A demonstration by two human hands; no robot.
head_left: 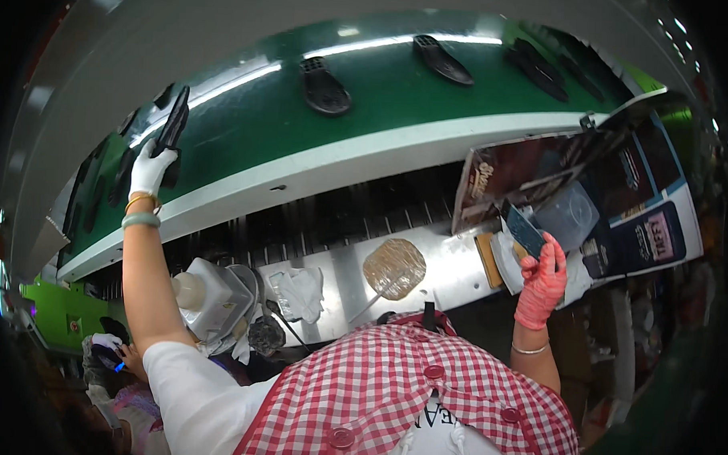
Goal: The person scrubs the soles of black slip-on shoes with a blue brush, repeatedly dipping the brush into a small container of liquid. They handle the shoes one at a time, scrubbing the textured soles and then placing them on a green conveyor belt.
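Black, elongated, rubber-like shoe sole (175,117) was tilted near the left end of the glossy green belt (385,92), its lower end clamped in the fingers of the white-gloved left hand (149,170). Another black sole (326,91) lay farther right on the belt. Outside the belt's near edge, the pink-gloved right hand (543,278) pinched a thin, dark blue rectangular piece (523,231) beside a translucent plastic tub (571,212).

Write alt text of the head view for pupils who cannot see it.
A white-gloved left hand holds a black sole at a green surface bearing more soles. The red-gloved right hand holds a flat dark piece.
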